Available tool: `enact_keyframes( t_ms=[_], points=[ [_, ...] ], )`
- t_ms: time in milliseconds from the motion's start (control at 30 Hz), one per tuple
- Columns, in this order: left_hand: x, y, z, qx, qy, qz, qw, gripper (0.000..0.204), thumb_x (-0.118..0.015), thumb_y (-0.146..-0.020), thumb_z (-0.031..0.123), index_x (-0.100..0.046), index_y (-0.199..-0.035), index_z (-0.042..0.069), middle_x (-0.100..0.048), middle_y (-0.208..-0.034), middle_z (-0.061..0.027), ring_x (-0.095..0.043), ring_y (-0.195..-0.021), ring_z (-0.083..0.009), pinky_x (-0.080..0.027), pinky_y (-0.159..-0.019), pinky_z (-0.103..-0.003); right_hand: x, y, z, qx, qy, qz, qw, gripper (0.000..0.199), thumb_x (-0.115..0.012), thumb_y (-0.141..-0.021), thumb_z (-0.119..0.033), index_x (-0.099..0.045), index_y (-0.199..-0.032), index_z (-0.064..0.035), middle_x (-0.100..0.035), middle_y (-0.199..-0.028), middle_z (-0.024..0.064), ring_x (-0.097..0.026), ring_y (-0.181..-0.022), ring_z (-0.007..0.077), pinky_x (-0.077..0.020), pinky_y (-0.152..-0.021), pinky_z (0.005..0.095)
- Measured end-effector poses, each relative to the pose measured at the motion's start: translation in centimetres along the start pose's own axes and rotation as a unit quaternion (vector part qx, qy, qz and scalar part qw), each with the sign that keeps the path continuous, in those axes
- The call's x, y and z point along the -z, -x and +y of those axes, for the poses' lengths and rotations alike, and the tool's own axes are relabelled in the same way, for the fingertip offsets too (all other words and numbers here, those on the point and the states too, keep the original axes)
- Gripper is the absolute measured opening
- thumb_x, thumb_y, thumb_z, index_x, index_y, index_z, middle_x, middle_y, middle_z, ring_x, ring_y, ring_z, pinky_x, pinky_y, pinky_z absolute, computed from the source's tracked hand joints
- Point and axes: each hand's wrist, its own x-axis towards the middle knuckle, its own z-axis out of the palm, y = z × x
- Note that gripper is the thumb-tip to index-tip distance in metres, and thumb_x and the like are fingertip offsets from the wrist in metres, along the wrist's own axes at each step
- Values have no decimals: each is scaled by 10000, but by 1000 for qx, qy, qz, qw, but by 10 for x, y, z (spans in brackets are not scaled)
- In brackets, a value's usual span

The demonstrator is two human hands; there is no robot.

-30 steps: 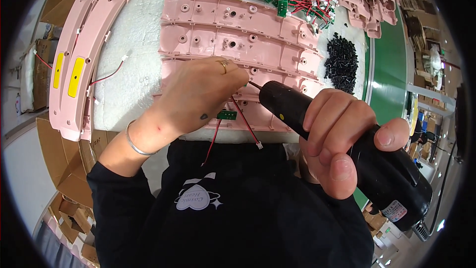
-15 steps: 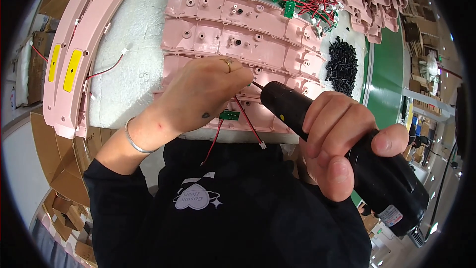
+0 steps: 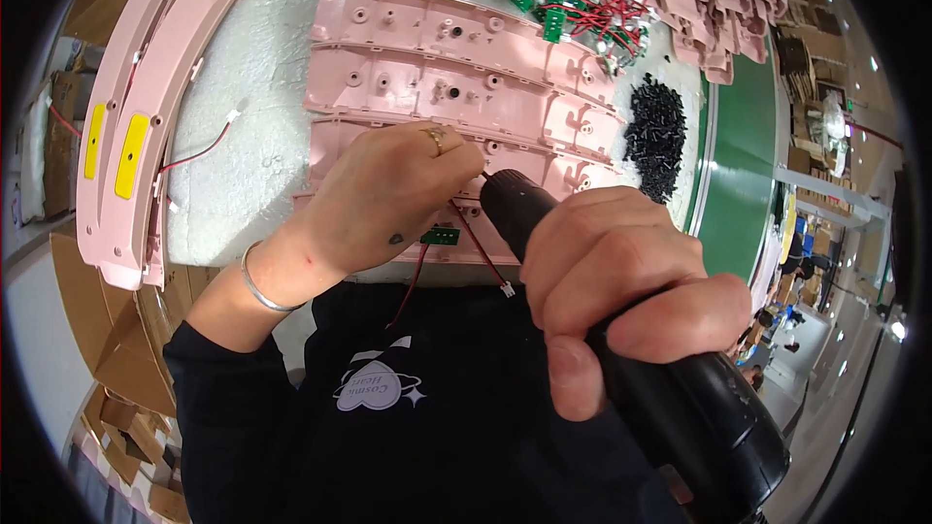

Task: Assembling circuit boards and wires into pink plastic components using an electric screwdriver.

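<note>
my right grip (image 3: 626, 281) is wrapped around a fat black driver (image 3: 699, 417), knuckles up. its nose points to 11 o'clock, and the thin bit (image 3: 485, 175) ends right by the fingers of my left grip (image 3: 388, 184). that left grip is bent down over the third pink shell (image 3: 529, 160) from the far side. its fingertips are hidden under the hand, so i can't tell if they pinch something or how wide they are. the left forearm comes in from 7 o'clock, with the wrist bent.

i think this is the screwing step, at a spot in that third shell. the next move seems to call for a steady left grip and a bit lined up straight with the screw spot. i can't see whether the bit touches a screw.

going out from the left grip, a small green board (image 3: 443, 235) sits at 4 o'clock, over the nearest pink shell (image 3: 466, 250). two more open shells (image 3: 388, 21) lie at 12 o'clock. black screws (image 3: 656, 141) are heaped at 2 to 3 o'clock on the desk (image 3: 248, 68). a tangle of green boards and red wires (image 3: 553, 0) is at 1 o'clock. pink shells with yellow stickers (image 3: 180, 78) are at 10 o'clock.
</note>
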Motion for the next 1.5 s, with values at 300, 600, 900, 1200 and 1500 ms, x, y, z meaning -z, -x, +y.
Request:
enact_keyframes(
  t_ms=[300, 600, 900, 1200, 1500],
  points=[
    [-3, 1, 9, 12, -65, 25, 998, 127, -683, -757, 16, -624, -867, 35, -642, -839, -112, -628, -775, -311, -500, -666, -378, 69, 22, -38, 39, 13, 155, 987, 372, -606, -811, -33, -464, -1146, -115, -522, -695, 35, -525, -581, 179, -451, -603, 341],
    [-1, -9, 22, -2, -129, 11, 992, 145, -710, -734, -18, -639, -859, -1, -656, -897, -107, -642, -807, -282, -515, -708, -345, 165, 89, -42, 39, 188, 458, 868, 381, -631, -790, -26, -442, -1119, 8, -517, -679, 69, -502, -532, 169, -462, -558, 326],
    [6, -29, 40, -8, -135, 16, 991, 175, -722, -712, -50, -639, -865, -29, -653, -909, -123, -630, -801, -274, -504, -697, -331, 181, 111, -20, 19, 156, 533, 832, 330, -591, -774, -16, -468, -1080, -4, -483, -665, 58, -450, -532, 147, -420, -561, 318],
    [-4, -57, 56, -50, -133, -7, 990, 173, -729, -701, -28, -640, -848, -9, -651, -904, -115, -623, -849, -289, -500, -728, -352, 185, 117, -36, 47, 114, 527, 841, 366, -577, -779, -20, -457, -1125, -19, -495, -679, 65, -445, -520, 144, -421, -532, 314],
    [-92, -161, 53, -213, 52, -68, 973, 188, -746, -736, 107, -684, -890, 20, -664, -887, -107, -586, -864, -296, -490, -765, -379, 178, 103, -53, 122, 49, 428, 894, 341, -533, -826, -91, -478, -1163, -98, -394, -643, -4, -385, -544, 105, -363, -603, 285]
  ],
)
